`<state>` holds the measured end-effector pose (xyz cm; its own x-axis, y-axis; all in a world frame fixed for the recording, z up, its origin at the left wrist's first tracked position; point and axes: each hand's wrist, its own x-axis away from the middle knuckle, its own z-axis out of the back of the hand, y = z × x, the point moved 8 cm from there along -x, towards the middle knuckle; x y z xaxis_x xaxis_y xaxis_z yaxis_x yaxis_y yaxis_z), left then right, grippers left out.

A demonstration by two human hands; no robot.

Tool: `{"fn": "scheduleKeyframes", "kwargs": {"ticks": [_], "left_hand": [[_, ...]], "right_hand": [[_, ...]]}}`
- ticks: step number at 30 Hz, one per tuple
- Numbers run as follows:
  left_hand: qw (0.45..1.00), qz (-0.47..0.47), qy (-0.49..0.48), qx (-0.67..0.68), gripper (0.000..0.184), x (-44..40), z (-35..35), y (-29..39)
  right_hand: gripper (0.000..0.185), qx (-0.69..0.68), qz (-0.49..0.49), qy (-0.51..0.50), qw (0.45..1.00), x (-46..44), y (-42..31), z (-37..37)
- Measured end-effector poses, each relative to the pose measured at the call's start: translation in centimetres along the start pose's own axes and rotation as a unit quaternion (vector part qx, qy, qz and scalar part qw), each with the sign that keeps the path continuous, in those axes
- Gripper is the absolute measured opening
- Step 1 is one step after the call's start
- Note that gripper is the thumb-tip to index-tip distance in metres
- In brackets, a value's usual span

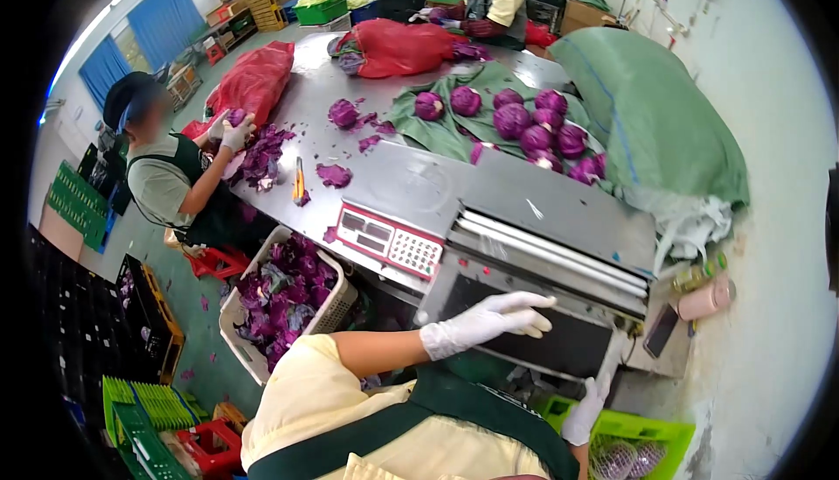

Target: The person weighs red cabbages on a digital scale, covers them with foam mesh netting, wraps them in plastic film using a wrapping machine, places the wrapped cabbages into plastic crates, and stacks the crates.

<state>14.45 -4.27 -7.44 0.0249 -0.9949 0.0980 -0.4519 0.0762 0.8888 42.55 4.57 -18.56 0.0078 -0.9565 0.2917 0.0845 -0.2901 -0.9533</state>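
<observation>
My left hand (486, 323), in a white glove, is stretched out over the black plate (566, 340) of a film wrapping machine (559, 257), fingers extended and holding nothing. At the plate's front right corner is my right hand (586, 412), also gloved, with its fingers pointing up along the machine's edge and nothing visible in them. Whether it touches the edge I cannot tell. Below it stands a bright green crate (648, 430) with wrapped red cabbages (614, 460). Left of the machine sits a red and white scale (389, 240).
Red cabbages (512, 121) lie on a green sack (419, 130), beside a bulging green sack (660, 113). A white basket (336, 305) holds purple leaves. A knife (299, 181) lies on the metal table (419, 178). Co-workers (188, 183) stand left and at the back.
</observation>
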Motion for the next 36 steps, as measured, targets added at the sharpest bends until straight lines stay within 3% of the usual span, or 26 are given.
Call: {"fn": "scheduleKeyframes", "kwargs": {"ticks": [2,4,5,6,7,9,12,14,16,19,22,24,26,28,30,32,34,36], "left_hand": [[0.998,-0.034,0.061,-0.013,0.040,1.1,7.1,2.9],[0.991,-0.084,0.104,-0.005,0.040,1.7,13.8,6.0],[0.984,-0.093,0.149,-0.013,0.037,1.8,17.1,7.6],[0.979,-0.095,0.175,-0.031,0.037,1.7,20.2,8.9],[0.974,-0.097,0.199,-0.041,0.036,1.3,23.6,9.9],[0.964,-0.104,0.239,-0.058,0.034,-0.4,30.4,11.1],[0.948,-0.082,0.300,-0.074,0.033,-4.0,38.6,12.1],[0.929,-0.113,0.308,-0.174,0.035,-8.2,44.4,12.4],[0.874,-0.130,0.344,-0.318,0.040,-11.6,48.2,13.9],[0.735,-0.055,0.386,-0.555,0.062,-16.7,51.5,17.9],[0.523,-0.031,0.420,-0.741,0.090,-20.6,54.6,20.0],[0.532,0.005,0.413,-0.739,0.105,-22.6,58.6,19.2],[0.558,0.069,0.414,-0.716,0.109,-23.1,60.1,18.6],[0.543,0.054,0.432,-0.718,0.105,-23.4,61.2,18.8],[0.572,0.055,0.464,-0.674,0.099,-23.0,62.7,19.1],[0.593,0.056,0.491,-0.635,0.092,-21.9,63.3,19.7],[0.570,0.036,0.509,-0.645,0.092,-21.2,62.3,19.9],[0.519,0.024,0.467,-0.716,0.087,-21.2,61.1,19.2]], "right_hand": [[0.056,0.039,0.018,0.079,0.996,-2.1,1.5,-0.9],[0.052,0.128,0.152,0.108,0.974,-3.6,0.6,-2.4],[0.049,0.105,0.105,0.174,0.973,-3.1,0.6,-3.5],[0.049,0.179,0.146,0.198,0.952,-3.4,0.2,-4.1],[0.050,0.259,0.102,0.250,0.927,-3.6,0.5,-4.2],[0.052,0.400,0.047,0.378,0.834,-5.3,3.8,-2.2],[0.050,0.385,0.081,0.411,0.822,-4.7,2.7,-2.8],[0.047,0.418,0.103,0.428,0.795,-4.5,2.4,-3.0],[0.047,0.394,0.049,0.436,0.807,-4.2,2.1,-3.3],[0.049,0.370,-0.004,0.466,0.804,-3.6,1.9,-3.9],[0.048,0.351,0.029,0.437,0.828,-4.7,3.1,-2.5],[0.047,0.346,0.033,0.439,0.829,-4.6,2.8,-2.7],[0.046,0.340,0.033,0.442,0.829,-4.4,2.5,-3.0],[0.045,0.355,0.042,0.431,0.828,-4.0,1.7,-4.2],[0.045,0.370,0.017,0.434,0.822,-3.6,1.4,-4.5],[0.045,0.342,0.071,0.432,0.831,-3.9,1.8,-4.1],[0.046,0.359,0.075,0.434,0.823,-4.1,1.8,-3.8],[0.047,0.381,0.074,0.432,0.814,-3.6,1.3,-4.5]]}}
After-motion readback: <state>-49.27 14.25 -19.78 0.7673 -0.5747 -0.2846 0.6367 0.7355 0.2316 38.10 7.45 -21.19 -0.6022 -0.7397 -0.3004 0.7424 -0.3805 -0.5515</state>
